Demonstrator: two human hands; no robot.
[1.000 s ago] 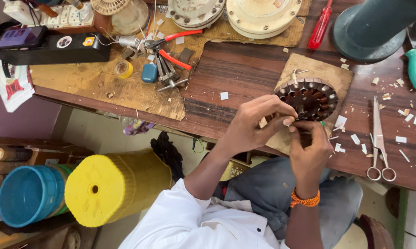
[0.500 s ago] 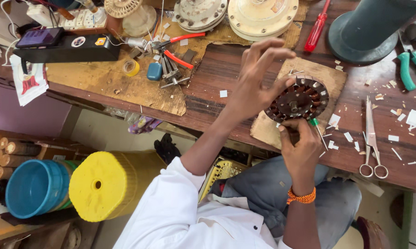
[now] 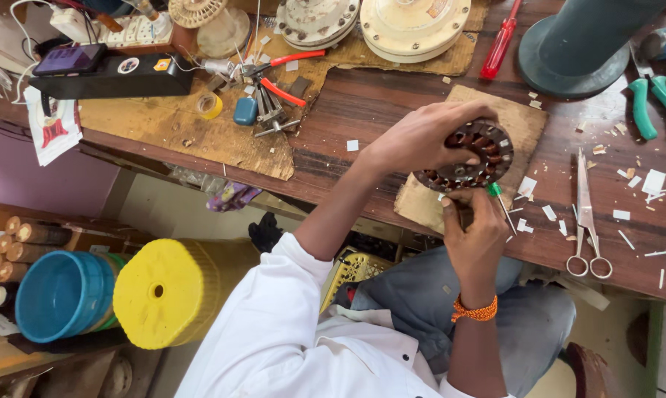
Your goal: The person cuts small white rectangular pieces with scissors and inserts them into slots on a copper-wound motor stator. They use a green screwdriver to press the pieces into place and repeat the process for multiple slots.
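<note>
Hands (image 3: 451, 184) gripping round stator (image 3: 472, 156) on cardboard (image 3: 521, 121); scissors (image 3: 587, 214) nearby.

Both hands raised together over the far edge of the lap, fingers curled

The left hand (image 3: 421, 140) reaches far out from a bare forearm in a rolled white sleeve, palm down, its fingers (image 3: 472, 112) arched and spread in a loose claw with the wrist bent slightly. The right hand (image 3: 474, 232) sits nearer, just below the left, back of the hand toward the camera, its fingers folded in a closed grip and thumb pressed forward. An orange band circles the right wrist, forearm running straight down to the near edge
</note>
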